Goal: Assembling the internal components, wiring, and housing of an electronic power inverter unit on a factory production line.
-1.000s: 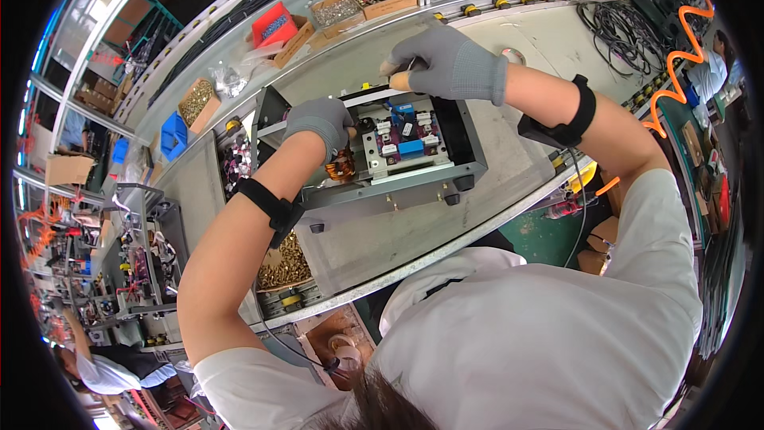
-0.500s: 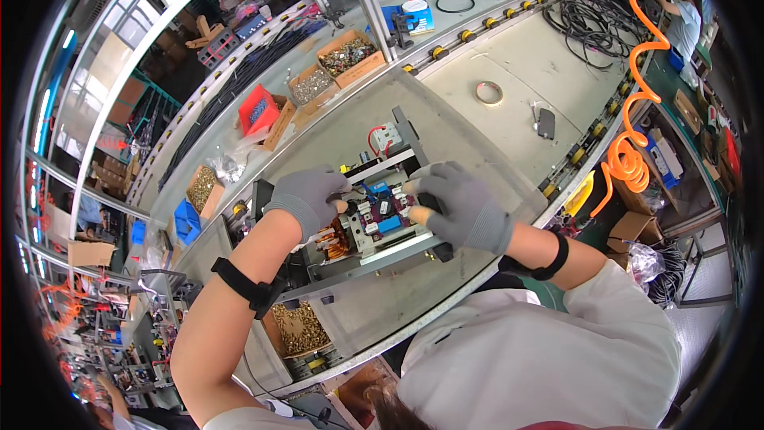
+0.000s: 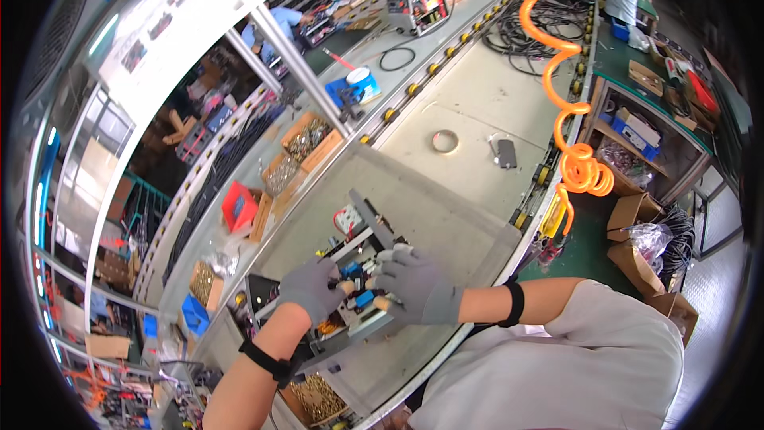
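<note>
Closing gap to left hand (image 3: 312, 291), right hand (image 3: 418, 285) is now curling over circuit board (image 3: 364, 299) inside open chassis (image 3: 371, 218), resting on grey bench surface (image 3: 390, 183); both seemingly working together there, half-curled; cannot tell whether gripping.

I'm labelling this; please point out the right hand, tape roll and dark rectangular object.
Right hand (image 3: 418, 285), head view, glove's back.
Tape roll (image 3: 446, 151), head view, lower rim.
Dark rectangular object (image 3: 505, 154), head view, top face.

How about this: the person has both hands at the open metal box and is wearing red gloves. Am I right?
Not quite: the gloves are grey, not red, as the head view shows. The left hand and right hand are indeed both at the open metal box.
</note>
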Demonstrator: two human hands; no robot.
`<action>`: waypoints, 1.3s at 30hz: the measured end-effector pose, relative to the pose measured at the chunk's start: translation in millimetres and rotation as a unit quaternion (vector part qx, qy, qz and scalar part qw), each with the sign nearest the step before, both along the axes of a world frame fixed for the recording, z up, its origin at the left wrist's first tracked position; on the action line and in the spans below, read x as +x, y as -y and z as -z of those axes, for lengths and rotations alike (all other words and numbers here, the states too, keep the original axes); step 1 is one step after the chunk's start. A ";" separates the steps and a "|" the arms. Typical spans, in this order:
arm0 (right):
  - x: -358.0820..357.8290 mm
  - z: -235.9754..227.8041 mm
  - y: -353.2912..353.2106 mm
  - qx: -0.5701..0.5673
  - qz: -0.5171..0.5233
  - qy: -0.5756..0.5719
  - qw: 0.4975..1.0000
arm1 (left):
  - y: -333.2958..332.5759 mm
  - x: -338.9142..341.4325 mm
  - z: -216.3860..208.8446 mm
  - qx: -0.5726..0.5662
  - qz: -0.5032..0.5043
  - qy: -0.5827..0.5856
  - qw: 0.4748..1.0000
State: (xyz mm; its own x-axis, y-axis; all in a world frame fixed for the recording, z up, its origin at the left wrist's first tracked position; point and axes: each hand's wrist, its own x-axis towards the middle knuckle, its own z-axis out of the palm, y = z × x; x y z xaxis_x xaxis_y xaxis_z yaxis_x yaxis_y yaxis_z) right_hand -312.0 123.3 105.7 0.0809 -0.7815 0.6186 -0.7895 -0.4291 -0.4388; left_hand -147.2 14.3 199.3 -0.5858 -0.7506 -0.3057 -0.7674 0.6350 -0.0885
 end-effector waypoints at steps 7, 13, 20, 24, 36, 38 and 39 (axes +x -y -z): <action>8.2 17.0 -2.4 -0.041 -0.030 0.079 0.996 | 3.9 -5.4 18.5 -0.022 -0.045 0.000 0.999; 8.0 23.9 1.7 -0.057 -0.032 0.093 0.994 | 3.3 -13.3 17.3 0.030 -0.110 -0.032 0.993; 8.6 27.0 3.4 -0.032 -0.031 0.095 0.994 | -2.9 -22.6 24.3 -0.052 -0.053 0.061 0.995; 7.6 30.6 4.8 -0.031 -0.031 0.092 0.995 | -6.4 -29.1 18.3 -0.069 -0.036 0.092 0.993; 8.5 21.1 -1.8 0.021 -0.037 0.060 0.997 | -13.5 -30.0 3.2 -0.013 0.021 0.104 0.994; 8.8 17.0 -3.8 0.021 -0.036 0.069 0.997 | -19.0 -37.1 -3.4 -0.010 0.021 0.111 0.994; 7.7 19.9 -1.8 0.025 -0.038 0.071 0.996 | -21.2 -38.6 -5.0 -0.011 0.020 0.117 0.993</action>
